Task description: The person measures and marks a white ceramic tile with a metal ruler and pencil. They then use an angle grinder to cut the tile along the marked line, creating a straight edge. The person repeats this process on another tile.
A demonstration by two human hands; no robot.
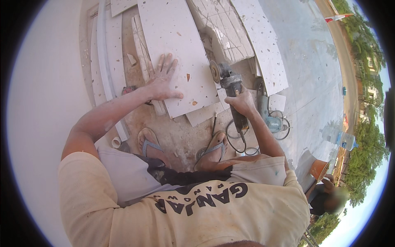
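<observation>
My left hand (pixel 163 82) lies flat with its fingers spread on a long white speckled tile (pixel 175 35). In my right hand (pixel 243 103) is an angle grinder (pixel 235 85), its black body wrapped by my fingers. The round grinder disc (pixel 214 71) stands at the tile's right edge; whether it touches cannot be made out. Small brown chips are scattered over the tile. From the grinder's rear a black cord (pixel 240 144) loops down beside my right foot.
A teal power tool (pixel 273 122) rests right of my right hand. Beyond the grinder sits a scored pale block (pixel 226 31), with another speckled tile (pixel 267 47) beside it. A metal strip (pixel 106 53) lies left. Rightward are an orange bucket (pixel 319 169), a clear water jug (pixel 337 138) and another person (pixel 323 199).
</observation>
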